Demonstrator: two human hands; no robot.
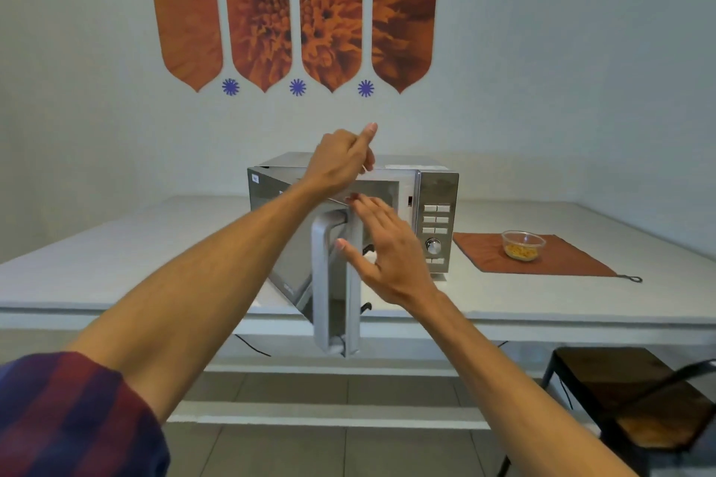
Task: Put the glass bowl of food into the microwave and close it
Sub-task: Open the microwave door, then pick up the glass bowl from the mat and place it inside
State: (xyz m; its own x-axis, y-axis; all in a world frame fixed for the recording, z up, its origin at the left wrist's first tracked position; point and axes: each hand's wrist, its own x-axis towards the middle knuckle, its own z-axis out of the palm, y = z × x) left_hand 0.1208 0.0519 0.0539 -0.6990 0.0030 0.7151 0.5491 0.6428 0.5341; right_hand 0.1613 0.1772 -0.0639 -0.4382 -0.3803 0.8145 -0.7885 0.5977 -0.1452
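A silver microwave (pixel 436 188) stands on the white table (pixel 155 244). Its door (pixel 294 244) is swung partly open toward me, and the grey handle (pixel 321 283) faces me. My left hand (pixel 341 163) rests at the microwave's top front edge, fingers curled and index finger pointing up. My right hand (pixel 381 250) is spread open just right of the door's edge, beside the handle and holding nothing. The glass bowl of yellow food (pixel 523 245) sits on an orange cloth (pixel 573 263) to the right of the microwave, away from both hands. Most of the oven cavity is hidden by my hands.
A dark chair (pixel 635 407) stands under the table's front edge at the lower right. A black cable (pixel 252 347) hangs below the table. Orange flower panels (pixel 294 12) decorate the wall behind.
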